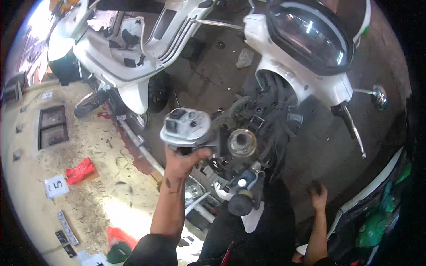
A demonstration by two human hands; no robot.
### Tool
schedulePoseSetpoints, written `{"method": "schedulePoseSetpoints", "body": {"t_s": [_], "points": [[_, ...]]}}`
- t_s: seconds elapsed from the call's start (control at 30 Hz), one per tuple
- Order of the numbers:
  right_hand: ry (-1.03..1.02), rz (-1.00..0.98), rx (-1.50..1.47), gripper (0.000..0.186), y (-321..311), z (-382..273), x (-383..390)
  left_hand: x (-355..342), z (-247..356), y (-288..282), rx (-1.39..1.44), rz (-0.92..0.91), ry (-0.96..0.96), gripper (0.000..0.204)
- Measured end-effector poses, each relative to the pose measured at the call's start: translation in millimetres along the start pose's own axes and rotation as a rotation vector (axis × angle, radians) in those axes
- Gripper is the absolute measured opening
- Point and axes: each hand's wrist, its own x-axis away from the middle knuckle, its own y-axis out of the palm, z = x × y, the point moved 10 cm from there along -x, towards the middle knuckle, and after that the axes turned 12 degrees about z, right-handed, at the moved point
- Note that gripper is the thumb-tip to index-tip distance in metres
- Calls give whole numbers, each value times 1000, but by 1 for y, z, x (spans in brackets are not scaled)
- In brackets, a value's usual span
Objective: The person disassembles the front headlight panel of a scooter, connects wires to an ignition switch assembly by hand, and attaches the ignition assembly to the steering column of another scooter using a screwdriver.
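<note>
My left hand (181, 163) is raised left of centre, its fingers wrapped round the underside of a rounded silver-grey part (188, 128) with a black block and small holes on top. I cannot make out the part's exact kind. Just right of it is a round, clear-rimmed piece (242, 142) with a dark hole in its middle, among the exposed front parts of a scooter (266, 119). My right hand (318, 196) hangs lower right, apart from the scooter. Its fingertips are dark and smeared, so whether it holds anything is unclear.
Ahead at right is the white handlebar cover (306, 82) with a dark oval lens, brake lever (354, 131) and mirror (379, 97). White scooter bodywork (120, 66) stands far left. A red wrapper (80, 170) lies beside a white card (56, 186). Green bodywork (372, 228) sits lower right.
</note>
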Motion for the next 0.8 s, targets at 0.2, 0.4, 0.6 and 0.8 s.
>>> {"method": "schedulePoseSetpoints", "body": {"t_s": [0.2,0.4,0.6,0.8], "points": [[-499,62,-228,31,33,-331,40,-1,8,24,-60,-99,88,87],[-1069,-237,104,44,134,-490,142,0,19,28,-29,-135,169,82],[-1306,-157,677,96,183,-499,157,-4,3,24,-14,-70,87,70],[-854,-337,371,77,193,-477,132,-3,4,31,53,-33,228,77]]}}
